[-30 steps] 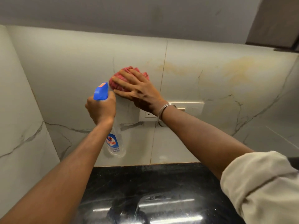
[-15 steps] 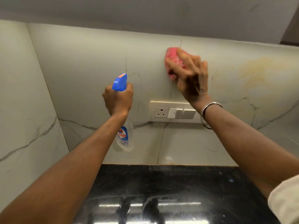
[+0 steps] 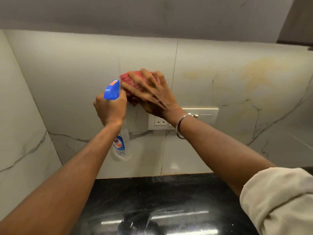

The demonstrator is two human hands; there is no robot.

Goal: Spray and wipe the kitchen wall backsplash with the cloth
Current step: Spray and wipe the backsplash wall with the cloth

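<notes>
The black table (image 3: 169, 192) is running along the foot of the backsplash (image 3: 67, 73), meeting it at a thin brownish seam. Its glossy top is reflecting bright strips of light near the lower edge and is showing pale specks and smears.

The pale marble-look tiled back wall (image 3: 67, 73) runs across with thin grey veins, upright joints and a yellowish stain (image 3: 254, 70) toward the right, meeting a matching pale side wall (image 3: 20, 116) in a corner on the left. A white rectangular switch plate (image 3: 208, 114) with a three-hole socket (image 3: 159, 122) is set into it, above a glossy black stone table (image 3: 169, 192) that mirrors bright strips of light (image 3: 179, 215). Overhead is a flat grey surface (image 3: 152, 14), with a dark brown panel (image 3: 301, 19) at the upper right.
</notes>
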